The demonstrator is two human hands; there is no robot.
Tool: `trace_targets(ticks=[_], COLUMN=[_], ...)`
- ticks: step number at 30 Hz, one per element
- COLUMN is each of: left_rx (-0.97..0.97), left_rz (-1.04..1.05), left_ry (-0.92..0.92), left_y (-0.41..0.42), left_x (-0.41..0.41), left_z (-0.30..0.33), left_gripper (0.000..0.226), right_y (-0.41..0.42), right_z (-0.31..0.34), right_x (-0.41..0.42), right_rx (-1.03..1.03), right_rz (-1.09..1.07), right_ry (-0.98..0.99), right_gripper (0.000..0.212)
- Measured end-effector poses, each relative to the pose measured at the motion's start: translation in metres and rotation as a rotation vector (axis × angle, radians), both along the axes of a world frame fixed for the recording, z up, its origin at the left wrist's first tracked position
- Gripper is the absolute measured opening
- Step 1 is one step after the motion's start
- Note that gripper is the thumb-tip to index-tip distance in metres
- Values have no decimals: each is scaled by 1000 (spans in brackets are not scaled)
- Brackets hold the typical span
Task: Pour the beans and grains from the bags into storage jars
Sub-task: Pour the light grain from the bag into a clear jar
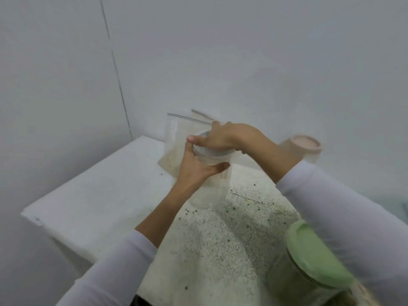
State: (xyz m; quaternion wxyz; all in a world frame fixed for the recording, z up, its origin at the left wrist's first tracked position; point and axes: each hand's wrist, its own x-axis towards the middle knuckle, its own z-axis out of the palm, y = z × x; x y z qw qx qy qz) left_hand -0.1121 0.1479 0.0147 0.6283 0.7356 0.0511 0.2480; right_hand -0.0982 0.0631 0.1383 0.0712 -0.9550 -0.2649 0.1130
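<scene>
Hands of the person meet at a clear jar [212, 173] that stands upright near the far middle of the table [99, 191], its long axis vertical and its mouth facing up. The right hand [223, 136] lies on top of the jar's whitish lid [212, 152], with the fingers curled over the lid edge and the thumb stretched to the left along the rim. The left hand [196, 168] grips the jar body just under the lid, its thumb on the near side and the other fingers wrapped around the far side. The picture is blurred, so I cannot tell if the lid is fully seated.

Behind the jar a clear zip bag [176, 142] leans upright with its sealed strip at the top and pale grains in its bottom part. To the right, near the wall, stands a jar with a pink lid [305, 146], blurred. In the near right corner is a jar with a green lid [313, 255], tilted in the view. Small dark and pale grains [220, 235] lie scattered on the table surface between the jars.
</scene>
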Motion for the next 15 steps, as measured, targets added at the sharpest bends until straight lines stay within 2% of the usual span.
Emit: trace_targets(ticks=[3,10,15], left_rx=[-26,-31,-4], left_rz=[-1,-41,-90], left_ry=[32,73,94], left_y=[21,41,43], left_x=[-23,-56,-60], left_z=[-27,-63,-73], left_gripper=[84,105,90], right_y=[28,46,44], right_z=[-18,-30,-51], right_x=[-19,-34,-31], right_rx=[-153,-242,-251], right_rz=[18,51,60], right_ry=[4,148,205], right_gripper=[90,79,76])
